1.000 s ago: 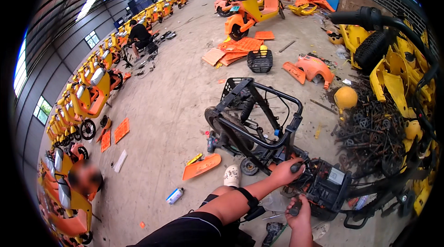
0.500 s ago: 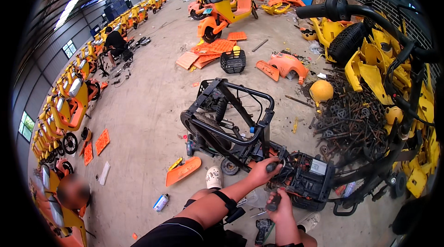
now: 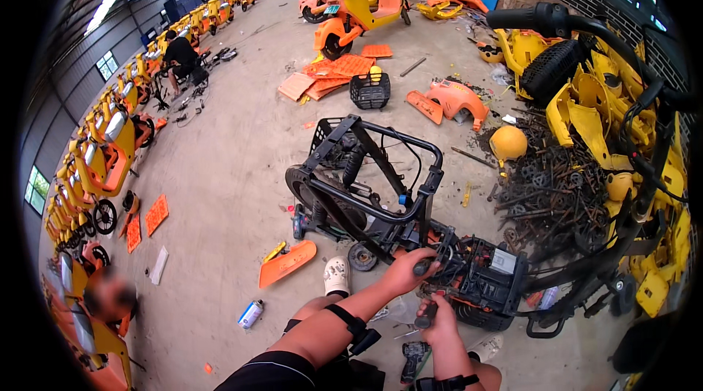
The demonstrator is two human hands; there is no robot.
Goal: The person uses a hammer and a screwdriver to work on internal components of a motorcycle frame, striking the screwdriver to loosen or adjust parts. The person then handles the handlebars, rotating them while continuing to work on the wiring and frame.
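Observation:
My left hand is closed on a black tool handle against the inner works of a stripped black scooter frame. Below it my right hand grips a second dark handle, its working end hidden among the parts. Just right of both hands lies the scooter's black lower housing with a pale label and cables. A cordless drill rests on the floor below my right hand. A small wheel lies left of the frame's base.
A heap of rusty parts and yellow panels fills the right, beside black handlebars. Orange panels, a basket and a spray can lie about. A row of scooters lines the left, near a seated person.
My view has swung right, so the scene sits further left. Both hands still grip their handles at the same spot on the scooter, the right one slightly higher.

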